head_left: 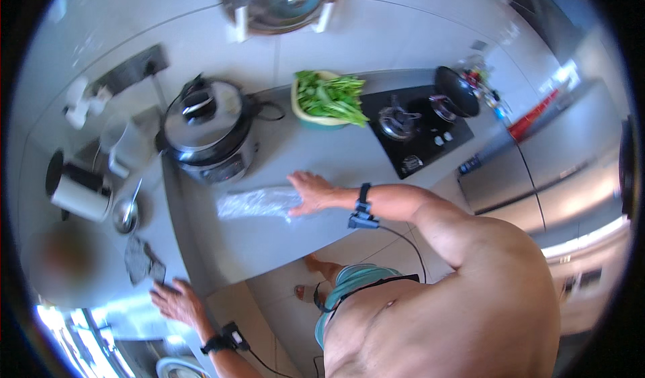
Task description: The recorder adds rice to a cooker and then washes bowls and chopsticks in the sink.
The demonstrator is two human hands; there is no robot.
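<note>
Grey countertop (248, 247) lines a pale-tiled kitchen, and on its bare front stretch, before the cooker, lies a crinkled clear plastic bag (255, 202), flat and lengthwise. At its right end the right hand (314, 193) is laid with fingers spread and nothing visibly clenched; whether a fingertip presses on the film is too blurred to tell. That flat reach would suit something so light and slippery, which probably lies here because this patch has room. Well apart, the left hand (180, 304) grasps nothing, its fingers splayed by the edge of the left worktop, just beside a crumpled grey cloth (142, 260). Behind the bag stands a pressure cooker (203, 126), perhaps placed there for the wall socket strip (131, 69); its bulk limits space on that side. Farther right, leafy greens (329, 96) heap over the rim of a basin (319, 121), next to a black hob (420, 133) bearing a tilted dark pan (457, 90). Leftward, a metal bowl (125, 215) and a translucent jug (124, 143) crowd the corner. Below the right wrist, a cable (410, 243) hangs loose and might snag.
</note>
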